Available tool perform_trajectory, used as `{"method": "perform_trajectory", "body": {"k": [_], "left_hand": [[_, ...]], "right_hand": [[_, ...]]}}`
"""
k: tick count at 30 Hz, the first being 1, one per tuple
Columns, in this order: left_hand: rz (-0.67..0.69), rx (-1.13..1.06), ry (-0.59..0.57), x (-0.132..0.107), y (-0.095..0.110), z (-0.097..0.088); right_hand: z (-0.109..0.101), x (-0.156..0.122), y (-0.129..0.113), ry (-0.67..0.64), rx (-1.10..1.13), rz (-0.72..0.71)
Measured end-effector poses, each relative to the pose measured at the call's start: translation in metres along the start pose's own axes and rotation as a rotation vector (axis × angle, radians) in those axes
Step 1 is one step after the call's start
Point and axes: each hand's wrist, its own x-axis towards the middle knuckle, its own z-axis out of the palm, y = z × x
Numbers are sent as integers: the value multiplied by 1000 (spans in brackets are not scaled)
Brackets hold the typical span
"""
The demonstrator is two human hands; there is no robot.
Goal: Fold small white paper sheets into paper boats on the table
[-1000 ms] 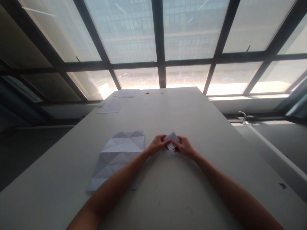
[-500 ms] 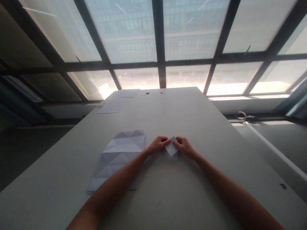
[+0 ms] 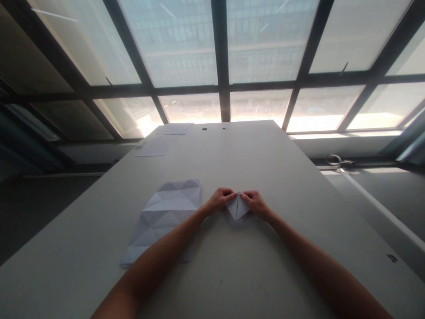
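A small folded piece of white paper [image 3: 237, 210] is held between my two hands over the middle of the table. Its pointed end faces me, and a crease or slit runs down its centre. My left hand [image 3: 220, 199] pinches the upper left corner with thumb and fingers. On the upper right corner, my right hand [image 3: 255, 202] grips in the same way, the two thumbs close together on top. Left of my hands lies a creased sheet of white paper [image 3: 171, 199], partly covered by my left forearm. Fingers underneath the folded paper are hidden.
The long white table [image 3: 252, 150] runs away toward large windows. Flat white sheets [image 3: 152, 147] lie at its far left, close to two small holes in the tabletop. Beyond the right edge is a white pole [image 3: 381, 199] with a ring-shaped end.
The folded paper has tipped and spread a little, its point now lower and nearer to me. My thumbs have shifted up toward its top edge, with both hands nearly in place.
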Motion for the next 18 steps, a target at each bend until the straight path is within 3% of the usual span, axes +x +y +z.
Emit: {"method": "perform_trajectory", "body": {"k": [11,18], "left_hand": [[-53,-123,151,-2,3,5],[-47,-254,458,3,-2,5]], "right_hand": [[-1,-1,-2,104,4,-33],[-3,-1,1,325,88,-57]]}}
